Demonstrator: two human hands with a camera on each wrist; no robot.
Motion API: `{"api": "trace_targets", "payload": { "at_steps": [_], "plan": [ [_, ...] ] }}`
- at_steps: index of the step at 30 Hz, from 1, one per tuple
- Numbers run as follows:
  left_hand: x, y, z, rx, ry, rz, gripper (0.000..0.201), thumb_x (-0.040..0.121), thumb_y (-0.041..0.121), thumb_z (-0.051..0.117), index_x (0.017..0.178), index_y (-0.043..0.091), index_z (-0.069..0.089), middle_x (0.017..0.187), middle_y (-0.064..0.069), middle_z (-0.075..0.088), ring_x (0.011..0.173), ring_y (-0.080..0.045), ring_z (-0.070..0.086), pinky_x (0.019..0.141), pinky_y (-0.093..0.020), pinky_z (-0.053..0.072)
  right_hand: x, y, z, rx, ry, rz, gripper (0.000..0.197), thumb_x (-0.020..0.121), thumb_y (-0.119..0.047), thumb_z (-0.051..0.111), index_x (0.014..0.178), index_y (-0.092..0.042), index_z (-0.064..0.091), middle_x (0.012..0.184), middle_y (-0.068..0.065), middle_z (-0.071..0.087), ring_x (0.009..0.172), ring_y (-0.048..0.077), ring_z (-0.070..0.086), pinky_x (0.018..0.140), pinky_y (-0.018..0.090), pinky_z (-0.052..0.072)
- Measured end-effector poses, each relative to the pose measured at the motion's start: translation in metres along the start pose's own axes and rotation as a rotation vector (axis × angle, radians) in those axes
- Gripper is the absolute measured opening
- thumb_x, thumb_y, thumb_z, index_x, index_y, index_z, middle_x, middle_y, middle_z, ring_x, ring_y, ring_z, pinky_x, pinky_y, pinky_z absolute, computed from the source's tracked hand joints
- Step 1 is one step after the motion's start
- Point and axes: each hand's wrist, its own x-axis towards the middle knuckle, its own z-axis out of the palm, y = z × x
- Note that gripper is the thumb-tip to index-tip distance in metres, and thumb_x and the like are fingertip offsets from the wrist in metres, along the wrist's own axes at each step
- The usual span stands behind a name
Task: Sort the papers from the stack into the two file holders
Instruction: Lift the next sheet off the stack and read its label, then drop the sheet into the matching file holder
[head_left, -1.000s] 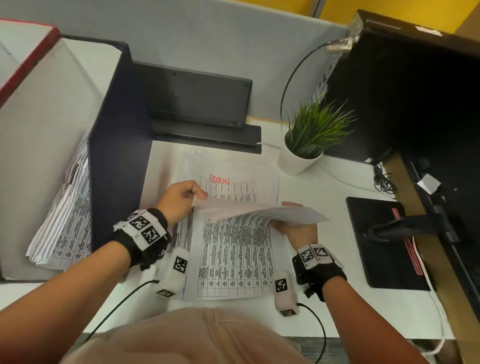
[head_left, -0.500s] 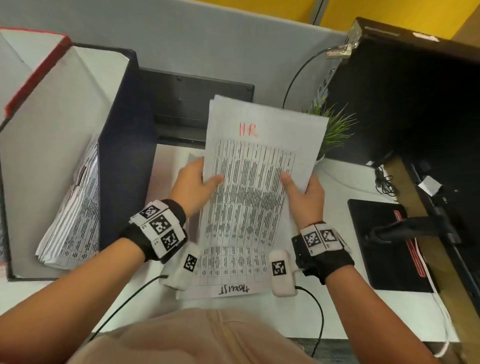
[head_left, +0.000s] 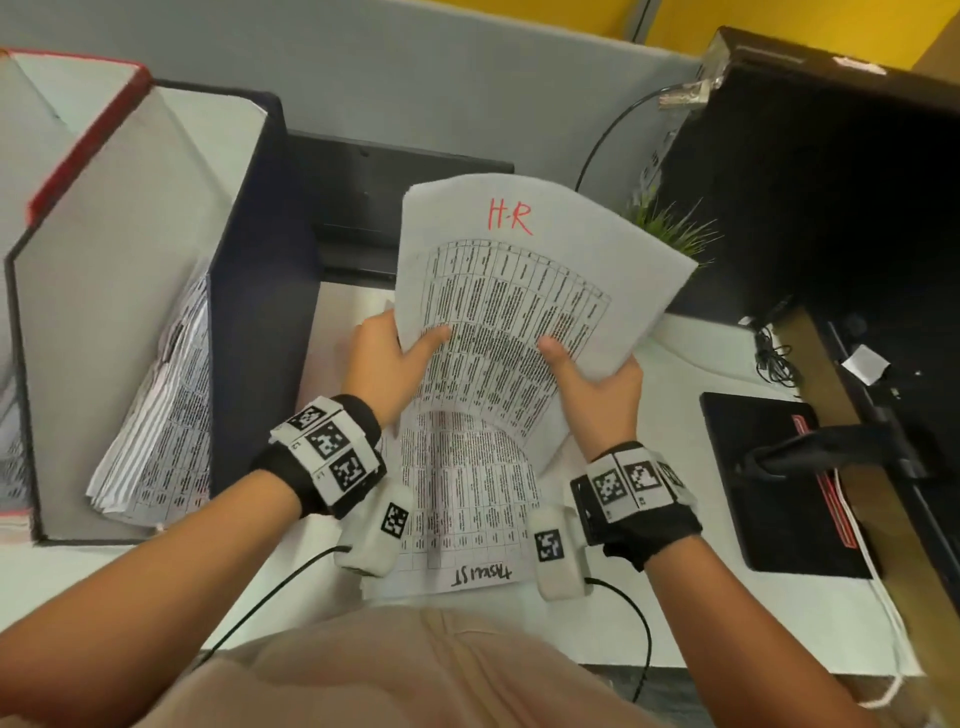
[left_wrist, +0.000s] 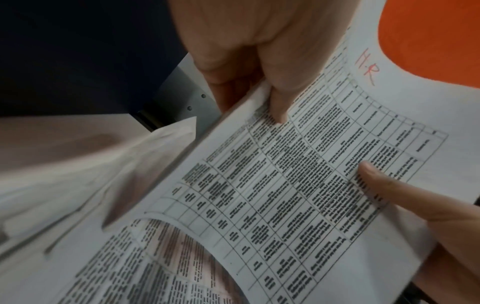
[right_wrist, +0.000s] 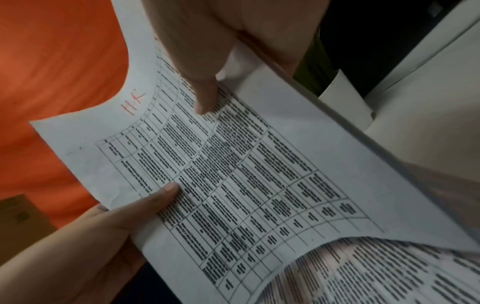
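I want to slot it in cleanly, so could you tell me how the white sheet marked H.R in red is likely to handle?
The white printed sheet marked H.R is probably floppy: it bows between the left hand and right hand, and its bottom edge curls. It looks light, since thumb pinches hold it. It may buckle entering the dark blue file holder.

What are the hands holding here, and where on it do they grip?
Both hold the H.R sheet, lifted off the stack. The left hand pinches its left edge, the right hand its right edge, thumbs on the printed face.
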Motion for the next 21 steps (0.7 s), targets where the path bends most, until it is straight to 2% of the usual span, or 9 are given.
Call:
{"api": "trace_targets", "payload": {
  "at_steps": [5, 6, 9, 13, 14, 16, 18, 20, 21],
  "plan": [
    [0.000, -0.004, 0.003, 0.037, -0.063, -0.099, 0.034, 0.087, 0.018, 0.064, 0.118, 0.005, 0.060, 0.115, -0.010, 0.066, 0.104, -0.020, 0.063, 0.083, -0.023, 0.048, -0.007, 0.009, 0.006, -0.078, -0.039, 0.061, 0.041, 0.078, -0.007, 0.071, 0.117, -0.006, 0.059, 0.107, 0.000, 0.064, 0.093, 0.005, 0.063, 0.088, 0.026, 0.052],
    [0.001, -0.003, 0.001, 0.032, -0.066, -0.111, 0.035, 0.086, 0.018, 0.064, 0.119, 0.005, 0.060, 0.115, -0.010, 0.066, 0.105, -0.020, 0.063, 0.084, -0.023, 0.048, -0.007, 0.009, 0.006, -0.083, -0.036, 0.060, 0.040, 0.079, -0.007, 0.071, 0.117, -0.005, 0.059, 0.107, 0.000, 0.064, 0.092, 0.004, 0.063, 0.088, 0.026, 0.052],
    [0.003, 0.011, -0.012, -0.014, -0.073, -0.100, 0.033, 0.084, 0.016, 0.066, 0.116, 0.008, 0.063, 0.112, -0.006, 0.068, 0.102, -0.015, 0.064, 0.081, -0.021, 0.051, 0.000, 0.003, 0.006, -0.074, -0.030, 0.018, 0.038, 0.078, -0.008, 0.072, 0.114, -0.007, 0.061, 0.097, -0.009, 0.065, 0.078, -0.013, 0.063, 0.068, 0.006, 0.051],
    [0.005, 0.044, -0.044, 0.077, -0.130, -0.020, 0.022, 0.082, 0.022, 0.069, 0.101, 0.012, 0.069, 0.095, -0.006, 0.072, 0.088, -0.019, 0.069, 0.079, -0.038, 0.057, 0.010, -0.007, 0.003, -0.100, -0.093, -0.063, 0.035, 0.076, -0.009, 0.074, 0.108, -0.015, 0.061, 0.094, -0.016, 0.064, 0.081, -0.014, 0.063, 0.064, 0.004, 0.050],
    [0.006, 0.050, -0.055, 0.120, -0.139, 0.017, 0.019, 0.081, 0.024, 0.070, 0.095, 0.011, 0.070, 0.089, -0.004, 0.072, 0.081, -0.015, 0.069, 0.072, -0.037, 0.058, 0.010, -0.009, 0.003, -0.125, -0.123, -0.082, 0.034, 0.076, -0.009, 0.074, 0.107, -0.014, 0.061, 0.095, -0.013, 0.065, 0.084, -0.009, 0.064, 0.066, 0.007, 0.052],
    [0.005, 0.062, -0.081, 0.141, -0.131, 0.067, 0.012, 0.081, 0.023, 0.071, 0.072, 0.018, 0.065, 0.063, 0.013, 0.066, 0.055, 0.003, 0.060, 0.051, -0.016, 0.048, 0.011, -0.007, 0.000, -0.180, -0.204, -0.120, 0.030, 0.076, -0.010, 0.074, 0.101, -0.020, 0.060, 0.092, -0.008, 0.066, 0.082, -0.002, 0.065, 0.069, 0.017, 0.056],
    [0.005, 0.074, -0.113, 0.139, -0.099, 0.083, 0.023, 0.081, 0.018, 0.071, 0.063, 0.025, 0.058, 0.051, 0.020, 0.059, 0.046, 0.006, 0.054, 0.045, -0.005, 0.039, 0.011, 0.000, -0.003, -0.226, -0.284, -0.120, 0.033, 0.076, -0.009, 0.073, 0.094, -0.031, 0.057, 0.085, -0.002, 0.066, 0.073, 0.000, 0.063, 0.070, 0.024, 0.055],
    [0.003, 0.082, -0.148, 0.125, -0.064, 0.039, 0.008, 0.079, 0.024, 0.071, 0.081, 0.018, 0.067, 0.075, 0.013, 0.071, 0.066, 0.000, 0.066, 0.062, -0.014, 0.054, 0.010, 0.013, -0.009, -0.280, -0.334, -0.080, 0.037, 0.074, -0.009, 0.074, 0.094, -0.034, 0.056, 0.084, 0.004, 0.066, 0.070, 0.002, 0.063, 0.069, 0.021, 0.054],
    [0.003, 0.083, -0.167, 0.126, -0.037, 0.011, 0.017, 0.078, 0.026, 0.071, 0.093, 0.020, 0.068, 0.090, 0.009, 0.072, 0.081, -0.004, 0.069, 0.075, -0.021, 0.056, 0.009, 0.021, -0.012, -0.313, -0.350, -0.057, 0.038, 0.073, -0.009, 0.075, 0.095, -0.033, 0.056, 0.085, 0.006, 0.065, 0.071, 0.005, 0.063, 0.066, 0.017, 0.053]
  ]
}}
